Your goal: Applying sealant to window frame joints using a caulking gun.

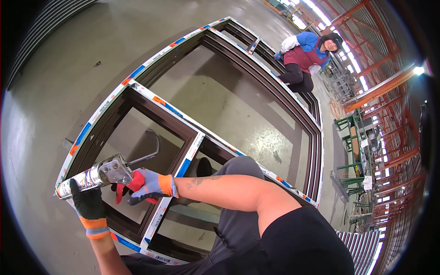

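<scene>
Along the dark window frame (238, 55) lying on the grey concrete floor (68, 68) runs white protective tape (107, 103) with blue and orange marks, above whose left rail both gloved hands clench a caulking gun (103, 173), left hand (89, 205) under its tube, right hand (146, 185) on the trigger, while another person (305, 57) crouches beyond.

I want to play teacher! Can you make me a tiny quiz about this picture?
1. True or false: the right hand squeezes the caulking gun's red trigger.
2. What does the left hand grip? A) the sealant tube B) a hammer
3. What big thing lies flat on the floor?

Key: 1 true. 2 A. 3 a dark window frame with taped edges.
</scene>
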`<state>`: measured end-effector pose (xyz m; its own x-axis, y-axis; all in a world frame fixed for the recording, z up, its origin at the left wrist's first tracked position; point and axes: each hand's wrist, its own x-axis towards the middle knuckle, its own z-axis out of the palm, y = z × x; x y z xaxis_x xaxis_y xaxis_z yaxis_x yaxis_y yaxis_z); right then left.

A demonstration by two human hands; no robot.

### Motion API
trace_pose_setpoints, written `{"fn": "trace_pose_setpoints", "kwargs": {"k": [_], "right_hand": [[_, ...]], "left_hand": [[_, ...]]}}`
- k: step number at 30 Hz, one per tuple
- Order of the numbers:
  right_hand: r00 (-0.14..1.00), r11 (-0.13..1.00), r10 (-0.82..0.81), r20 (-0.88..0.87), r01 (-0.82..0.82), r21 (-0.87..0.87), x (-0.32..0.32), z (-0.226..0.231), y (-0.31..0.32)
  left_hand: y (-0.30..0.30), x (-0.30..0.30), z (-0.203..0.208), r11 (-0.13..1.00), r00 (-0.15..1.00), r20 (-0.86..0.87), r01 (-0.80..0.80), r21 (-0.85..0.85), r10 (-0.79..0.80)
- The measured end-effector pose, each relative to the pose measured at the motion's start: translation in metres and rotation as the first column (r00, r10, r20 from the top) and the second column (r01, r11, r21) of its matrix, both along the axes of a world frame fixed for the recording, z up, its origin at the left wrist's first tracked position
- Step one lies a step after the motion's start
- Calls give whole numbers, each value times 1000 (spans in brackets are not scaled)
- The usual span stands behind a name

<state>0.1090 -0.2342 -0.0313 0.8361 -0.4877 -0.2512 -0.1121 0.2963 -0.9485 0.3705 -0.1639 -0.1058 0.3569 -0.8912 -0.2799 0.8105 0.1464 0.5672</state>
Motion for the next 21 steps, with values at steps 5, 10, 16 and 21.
{"fn": "trace_pose_setpoints", "kwargs": {"k": [5,10,16,21], "right_hand": [[993,992,117,-9,-116,50,9,6,2],[943,965,110,-313,-176,-193,-5,1,12],[956,970,-243,-166,240,-38,-23,-30,43],[975,975,-198,-105,206,77,-18,-40,37]], "left_hand": [[14,8,14,995,1000,-17,-22,99,24],[10,-22,0,996,900,-425,84,-41,-94],[-14,-42,34,988,942,-335,35,153,19],[-13,-44,10,932,984,-178,66,356,-1]]}}
